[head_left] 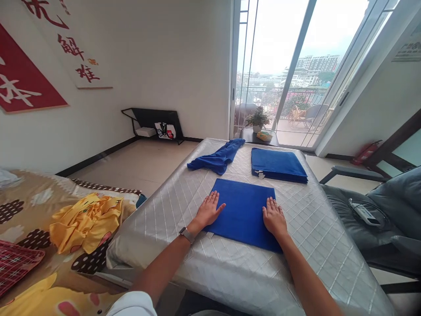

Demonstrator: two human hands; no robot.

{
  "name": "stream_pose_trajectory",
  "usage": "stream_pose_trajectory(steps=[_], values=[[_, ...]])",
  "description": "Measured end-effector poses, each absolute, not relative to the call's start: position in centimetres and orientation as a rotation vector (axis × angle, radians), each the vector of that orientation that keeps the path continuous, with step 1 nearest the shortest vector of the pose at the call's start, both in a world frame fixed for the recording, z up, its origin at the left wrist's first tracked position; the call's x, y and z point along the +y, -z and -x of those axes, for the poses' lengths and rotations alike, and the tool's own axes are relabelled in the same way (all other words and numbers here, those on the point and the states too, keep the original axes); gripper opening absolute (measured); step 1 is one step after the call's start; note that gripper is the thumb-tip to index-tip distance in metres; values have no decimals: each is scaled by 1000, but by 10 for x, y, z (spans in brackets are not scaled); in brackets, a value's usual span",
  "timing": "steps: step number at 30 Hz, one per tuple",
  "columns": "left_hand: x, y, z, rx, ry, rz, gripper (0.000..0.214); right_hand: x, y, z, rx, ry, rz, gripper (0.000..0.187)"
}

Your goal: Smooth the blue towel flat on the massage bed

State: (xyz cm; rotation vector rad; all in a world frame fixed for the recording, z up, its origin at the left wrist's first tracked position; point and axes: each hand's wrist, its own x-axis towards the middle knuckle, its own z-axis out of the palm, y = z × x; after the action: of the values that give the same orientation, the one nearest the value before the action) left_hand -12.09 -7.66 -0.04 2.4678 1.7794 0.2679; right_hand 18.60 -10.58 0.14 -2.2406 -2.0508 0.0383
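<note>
A blue towel [243, 210], folded into a flat rectangle, lies on the silver quilted cover [164, 219] of the table in front of me. My left hand [209, 210] rests flat on its left edge, fingers stretched out and thumb spread inward. On its right edge lies my right hand [274, 216], palm down with the fingers extended. A small white tag [209, 235] shows at the near left edge. Beyond it, to the right, sits a stack of folded blue towels [278, 162]. A crumpled blue towel [219, 158] is spread loosely at the far left.
To the left is a bed with a patterned sheet [39, 197] and a bunched yellow cloth [87, 221]. A dark armchair [368, 219] with a white handheld device [365, 214] stands at the right. Behind the table are a potted plant [258, 118] and a sliding glass door [289, 74].
</note>
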Motion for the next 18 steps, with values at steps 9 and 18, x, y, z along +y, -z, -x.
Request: stream_pose_trajectory(steps=[9,18], values=[[-76,6,119,1789,-332,-2452,81,-125,-14,-181,-2123,161,2222,61],[-77,7,119,1791,-352,-2469,82,-182,4,-182,-2184,0,2204,66]])
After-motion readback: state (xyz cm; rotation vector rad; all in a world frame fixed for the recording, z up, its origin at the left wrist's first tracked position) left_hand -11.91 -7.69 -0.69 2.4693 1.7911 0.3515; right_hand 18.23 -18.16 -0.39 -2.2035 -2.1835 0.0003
